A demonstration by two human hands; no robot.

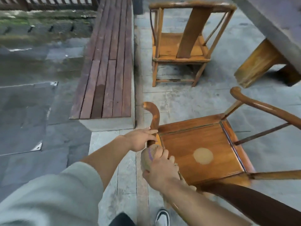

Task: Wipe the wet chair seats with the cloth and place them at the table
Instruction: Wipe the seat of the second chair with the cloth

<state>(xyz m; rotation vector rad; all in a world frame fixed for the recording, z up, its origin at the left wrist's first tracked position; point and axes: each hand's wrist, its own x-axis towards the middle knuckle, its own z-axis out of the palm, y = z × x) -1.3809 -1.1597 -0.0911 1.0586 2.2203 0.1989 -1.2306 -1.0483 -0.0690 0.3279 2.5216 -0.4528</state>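
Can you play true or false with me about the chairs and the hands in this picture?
1. The left hand holds the near chair's curved armrest. True.
2. The right hand is empty. False: it holds a bunched cloth against the same armrest.
3. There is only one chair. False: a second wooden chair stands farther away, next to the table.
4. The near chair's seat has a pale round patch. True.
5. A slatted wooden bench runs along the left of the chairs. True.
6. The cloth lies flat on the middle of the seat. False: it is bunched in the right hand at the seat's edge.
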